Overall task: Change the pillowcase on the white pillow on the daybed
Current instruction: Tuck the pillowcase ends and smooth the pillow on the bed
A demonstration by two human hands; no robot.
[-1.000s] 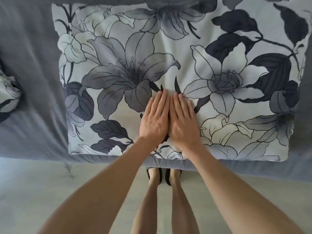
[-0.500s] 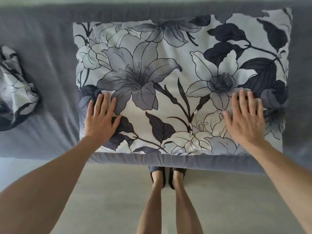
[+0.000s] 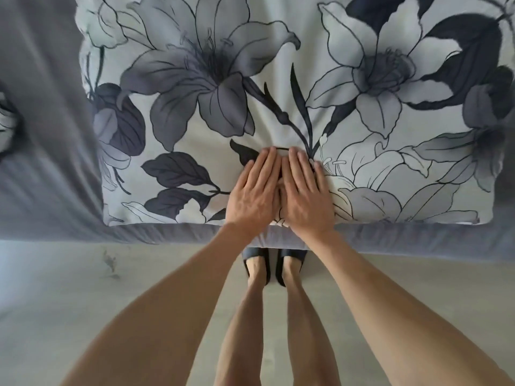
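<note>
Left hand (image 3: 255, 190) and right hand (image 3: 305, 192), flat and unclenched, side by side on floral pillowcase (image 3: 278, 87); uneven pressing could leave wrinkles.

We see a pale grey floor (image 3: 55, 302) filling the lower half of the frame, matte and evenly lit. We note a small dark smudge (image 3: 109, 262) on it at left centre, near the bed edge. Across the upper half we see a grey sheet (image 3: 47, 162), creased in long folds at left; its front edge (image 3: 418, 238) runs across the frame. Light is soft and diffuse, with weak shadows.
</note>
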